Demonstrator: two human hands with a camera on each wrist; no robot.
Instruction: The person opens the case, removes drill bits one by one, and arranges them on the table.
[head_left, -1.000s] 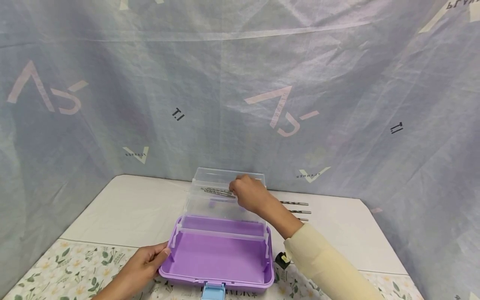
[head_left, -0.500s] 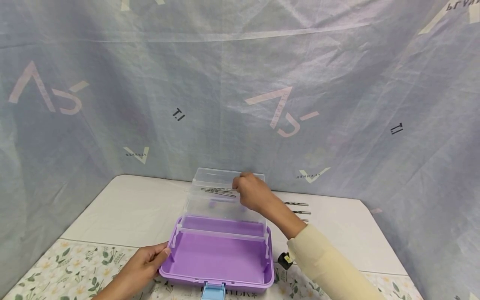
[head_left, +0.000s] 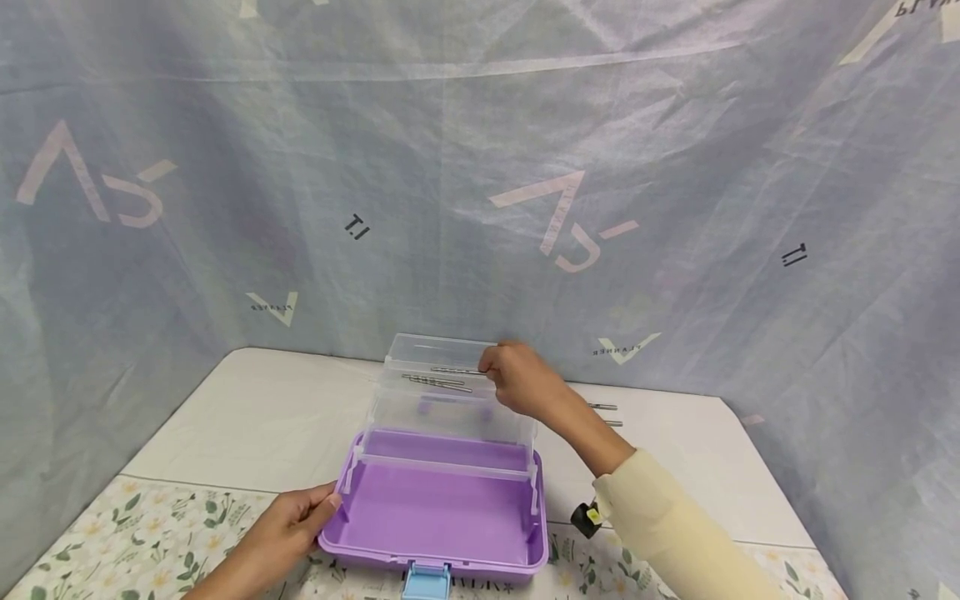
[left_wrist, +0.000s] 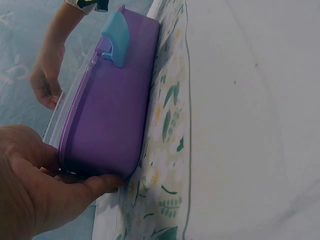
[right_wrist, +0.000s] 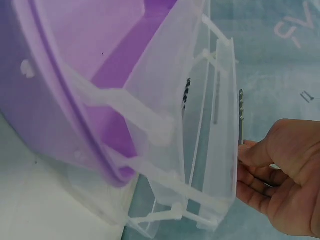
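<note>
Drill bit (right_wrist: 241, 115) in right hand (right_wrist: 287, 180)

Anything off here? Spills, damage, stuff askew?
Nothing spilled or damaged that I can see. The purple box sits upright, and the drill bits in its clear trays lie roughly side by side. One oddity: some lettering on the backdrop looks flipped, as if hung wrong side out.

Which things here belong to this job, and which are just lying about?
Part of the job, it seems: purple box, held by left hand; clear trays; drill bit, pinched by right hand; other bits.
Just background, likely: floral cloth; printed curtain.
</note>
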